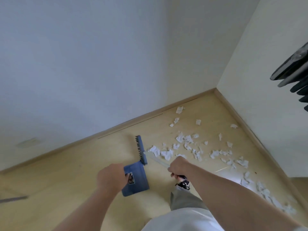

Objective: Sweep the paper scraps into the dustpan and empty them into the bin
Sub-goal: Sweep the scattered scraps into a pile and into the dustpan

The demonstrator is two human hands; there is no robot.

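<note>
Scraps of white paper [166, 154] lie scattered over the wooden floor [66, 172] towards the corner. We see the left hand [111, 178], fingers curled round the blue dustpan [139, 180], just beside the broom head [141, 150]; the right hand [177, 167] grips the broom's pale handle [158, 161].

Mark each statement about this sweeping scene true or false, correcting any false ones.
1. The left hand holds the blue dustpan. True.
2. The paper scraps are already in the dustpan. False: they lie scattered on the wooden floor.
3. The right hand grips the handle of the broom. True.
4. The head of the broom is red. False: it is blue.
</note>
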